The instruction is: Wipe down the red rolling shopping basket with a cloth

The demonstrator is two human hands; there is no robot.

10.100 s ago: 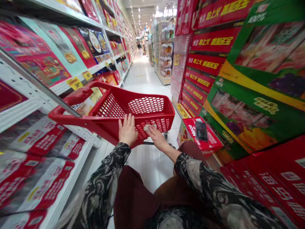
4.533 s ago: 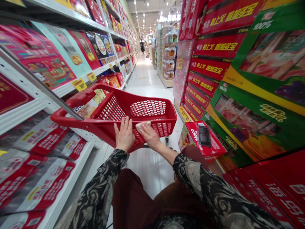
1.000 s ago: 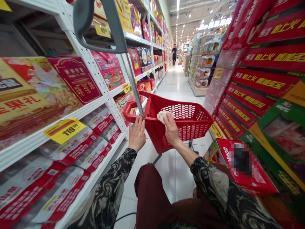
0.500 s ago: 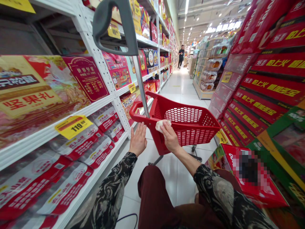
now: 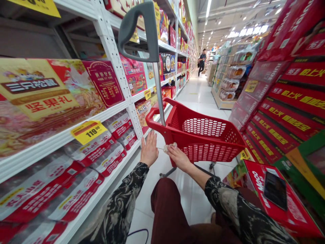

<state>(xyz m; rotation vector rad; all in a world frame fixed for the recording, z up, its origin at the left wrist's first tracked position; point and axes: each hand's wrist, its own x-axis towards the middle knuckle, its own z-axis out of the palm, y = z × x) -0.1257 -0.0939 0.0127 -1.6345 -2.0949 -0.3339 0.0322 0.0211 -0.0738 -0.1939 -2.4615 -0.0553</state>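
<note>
A red plastic shopping basket (image 5: pixel 200 139) on small wheels stands in front of me, with its long grey pull handle (image 5: pixel 152 34) raised upright. My right hand (image 5: pixel 179 158) presses a crumpled pale cloth (image 5: pixel 170 147) against the basket's near outer wall. My left hand (image 5: pixel 149 149) is held up with its fingers spread, just left of the basket's near corner. It holds nothing, and I cannot tell whether it touches the basket. Patterned black-and-grey sleeves cover both my forearms.
White shelves (image 5: pixel 76 135) of boxed and bagged goods with yellow price tags (image 5: pixel 88 132) line the left. Stacked red cartons (image 5: pixel 286 108) rise on the right, and a phone (image 5: pixel 275 189) lies on a low red box (image 5: pixel 279 200). A person (image 5: pixel 201 61) walks far down the tiled aisle.
The handle now stands upright, where it lay low earlier. The cloth has moved down the basket's wall toward its near corner, and my left hand has lifted off the basket's rim.
</note>
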